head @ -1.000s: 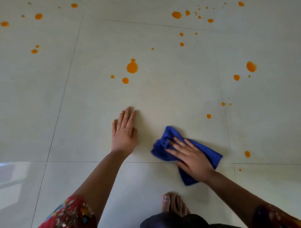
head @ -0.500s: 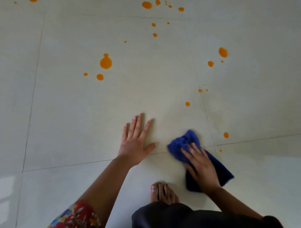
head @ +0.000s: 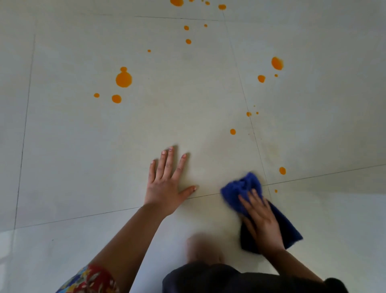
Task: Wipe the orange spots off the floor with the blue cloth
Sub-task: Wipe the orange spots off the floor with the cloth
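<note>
My right hand (head: 260,221) presses the crumpled blue cloth (head: 242,188) flat on the pale tiled floor (head: 62,146), at a crossing of tile joints. My left hand (head: 167,184) lies flat on the floor with fingers spread, a little left of the cloth, holding nothing. Several orange spots dot the floor ahead: a large one (head: 123,79) at the upper left, one (head: 277,63) at the upper right, a small one (head: 232,131) above the cloth and one (head: 282,170) just right of it.
My bare foot (head: 200,248), blurred, stands below and between the hands. Dark clothing (head: 229,278) fills the bottom edge. A faint yellowish smear (head: 271,148) marks the tile right of the vertical joint. More orange drops (head: 177,2) sit at the top edge.
The view has shifted, so the spots sit lower and left in frame. My right hand with the cloth has slid right and toward me. My left thumb has spread out.
</note>
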A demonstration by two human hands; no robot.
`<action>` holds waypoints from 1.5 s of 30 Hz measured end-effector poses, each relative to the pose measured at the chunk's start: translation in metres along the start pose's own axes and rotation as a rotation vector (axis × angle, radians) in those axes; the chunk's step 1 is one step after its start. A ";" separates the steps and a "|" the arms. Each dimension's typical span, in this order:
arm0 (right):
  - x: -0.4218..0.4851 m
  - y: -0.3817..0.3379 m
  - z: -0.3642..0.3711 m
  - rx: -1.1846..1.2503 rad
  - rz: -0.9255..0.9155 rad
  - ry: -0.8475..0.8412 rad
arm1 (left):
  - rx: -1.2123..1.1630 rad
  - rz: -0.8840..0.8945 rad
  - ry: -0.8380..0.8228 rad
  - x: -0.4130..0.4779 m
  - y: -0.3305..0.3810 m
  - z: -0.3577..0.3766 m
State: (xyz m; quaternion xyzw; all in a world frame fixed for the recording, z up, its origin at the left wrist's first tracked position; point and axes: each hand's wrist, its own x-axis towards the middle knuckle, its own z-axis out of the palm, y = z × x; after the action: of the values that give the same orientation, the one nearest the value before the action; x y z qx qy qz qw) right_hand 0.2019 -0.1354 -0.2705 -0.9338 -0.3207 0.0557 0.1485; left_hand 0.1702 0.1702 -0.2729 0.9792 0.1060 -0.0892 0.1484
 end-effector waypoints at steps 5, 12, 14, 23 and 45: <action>0.071 0.012 -0.002 -0.018 0.330 0.136 | -0.007 -0.003 0.017 0.000 0.000 0.002; 0.092 -0.043 0.017 -0.042 0.059 0.016 | 0.011 -0.007 0.014 0.000 0.000 0.000; 0.057 -0.041 0.014 -0.073 -0.081 -0.075 | 0.019 -0.007 0.012 0.000 0.001 0.001; 0.089 0.043 -0.016 -0.109 0.792 0.136 | 0.003 -0.006 0.012 -0.001 0.000 0.000; 0.184 0.017 -0.010 -0.081 0.241 0.007 | -0.133 -0.141 -0.063 0.063 -0.015 -0.031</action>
State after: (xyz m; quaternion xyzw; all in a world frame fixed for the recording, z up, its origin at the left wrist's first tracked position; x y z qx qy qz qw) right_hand 0.3589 -0.0376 -0.2678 -0.9710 -0.2076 0.0569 0.1043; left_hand 0.2314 0.2050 -0.2612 0.9540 0.1756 -0.1230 0.2096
